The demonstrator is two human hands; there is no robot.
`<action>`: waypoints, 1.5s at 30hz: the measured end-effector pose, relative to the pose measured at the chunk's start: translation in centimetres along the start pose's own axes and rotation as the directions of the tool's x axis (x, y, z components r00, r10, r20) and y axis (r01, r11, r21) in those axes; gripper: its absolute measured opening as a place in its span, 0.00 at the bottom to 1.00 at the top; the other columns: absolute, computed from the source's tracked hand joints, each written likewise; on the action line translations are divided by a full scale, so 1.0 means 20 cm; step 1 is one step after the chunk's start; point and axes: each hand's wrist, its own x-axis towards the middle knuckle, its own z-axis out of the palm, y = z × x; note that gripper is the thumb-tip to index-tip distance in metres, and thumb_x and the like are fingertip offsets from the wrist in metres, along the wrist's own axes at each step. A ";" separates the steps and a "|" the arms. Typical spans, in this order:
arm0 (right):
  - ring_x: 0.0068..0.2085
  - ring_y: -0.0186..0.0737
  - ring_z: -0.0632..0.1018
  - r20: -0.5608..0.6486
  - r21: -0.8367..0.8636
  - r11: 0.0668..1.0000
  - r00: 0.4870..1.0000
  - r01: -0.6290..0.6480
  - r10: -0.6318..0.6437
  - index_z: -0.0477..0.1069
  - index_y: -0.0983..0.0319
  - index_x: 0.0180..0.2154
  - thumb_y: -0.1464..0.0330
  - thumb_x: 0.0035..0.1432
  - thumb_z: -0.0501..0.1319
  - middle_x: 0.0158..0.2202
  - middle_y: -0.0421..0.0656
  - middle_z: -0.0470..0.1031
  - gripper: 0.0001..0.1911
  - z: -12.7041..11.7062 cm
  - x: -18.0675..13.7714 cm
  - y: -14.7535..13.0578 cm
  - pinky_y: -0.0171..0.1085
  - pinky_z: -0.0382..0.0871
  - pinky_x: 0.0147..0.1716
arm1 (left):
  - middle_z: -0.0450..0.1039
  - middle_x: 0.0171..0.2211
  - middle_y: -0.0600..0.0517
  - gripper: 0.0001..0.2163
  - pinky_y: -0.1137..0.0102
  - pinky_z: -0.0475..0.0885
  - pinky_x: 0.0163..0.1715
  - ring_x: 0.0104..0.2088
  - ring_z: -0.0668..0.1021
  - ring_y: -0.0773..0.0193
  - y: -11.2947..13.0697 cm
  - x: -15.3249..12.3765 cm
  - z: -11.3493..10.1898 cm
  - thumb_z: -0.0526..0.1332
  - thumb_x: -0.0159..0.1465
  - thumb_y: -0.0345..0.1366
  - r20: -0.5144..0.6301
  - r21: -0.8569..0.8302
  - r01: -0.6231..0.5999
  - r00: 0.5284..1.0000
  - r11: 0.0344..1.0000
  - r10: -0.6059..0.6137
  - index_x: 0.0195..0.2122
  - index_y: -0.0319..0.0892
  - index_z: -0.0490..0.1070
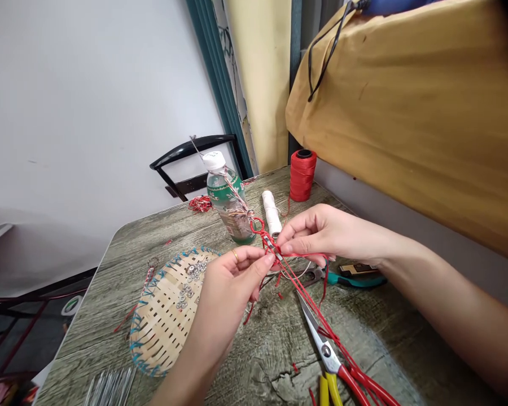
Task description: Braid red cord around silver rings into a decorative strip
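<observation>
Both hands meet over the table at a red cord braid (pixel 272 246) with a small silvery metal piece worked into it. My left hand (pixel 241 273), with a ring on one finger, pinches the red cord at the braid's lower left. From the right, my right hand (pixel 307 234) pinches red cord at the braid's other side. A red cord loop (pixel 257 225) at the braid's top is tied by strings to a plastic bottle (pixel 231 206) with a white cap. Long red cords run from the braid down past the scissors (pixel 325 351).
A woven bamboo tray (pixel 165 318) holds several small metal beads. Behind stand a red thread spool (pixel 303 176) and a white thread roll (pixel 271 208). Teal-handled pliers (pixel 351 279) lie under my right forearm. Thin metal rods (pixel 110 388) and yellow handles (pixel 328 390) are at the near edge.
</observation>
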 end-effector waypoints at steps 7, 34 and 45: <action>0.19 0.24 0.60 -0.033 0.000 1.000 0.999 0.009 -0.009 0.68 0.65 0.25 0.73 0.50 0.55 0.18 0.34 0.63 0.05 -0.01 0.02 0.02 0.27 0.51 0.16 | 0.62 0.15 0.60 0.07 0.82 0.58 0.17 0.17 0.61 0.77 -0.01 0.00 -0.01 0.63 0.54 0.37 0.001 -0.006 -0.001 1.000 1.000 0.001 0.26 0.39 0.72; 0.23 0.30 0.58 -0.402 -0.122 0.992 0.913 0.018 -0.066 0.62 0.62 0.54 0.64 0.57 0.54 0.21 0.35 0.57 0.23 0.21 -0.08 0.20 0.30 0.52 0.20 | 0.61 0.27 0.57 0.16 0.76 0.63 0.23 0.24 0.67 0.71 -0.30 -0.08 0.12 0.56 0.61 0.38 -0.301 0.109 -0.152 0.937 0.982 0.178 0.51 0.46 0.61; 0.31 0.31 0.68 -0.393 0.250 0.957 0.919 0.149 -0.041 0.70 0.64 0.28 0.66 0.50 0.62 0.29 0.39 0.70 0.07 0.23 -0.04 0.20 0.31 0.61 0.32 | 0.72 0.30 0.51 0.07 0.69 0.70 0.35 0.35 0.75 0.62 -0.28 0.01 0.14 0.61 0.56 0.36 -0.247 -0.016 -0.203 0.949 0.979 0.193 0.33 0.41 0.74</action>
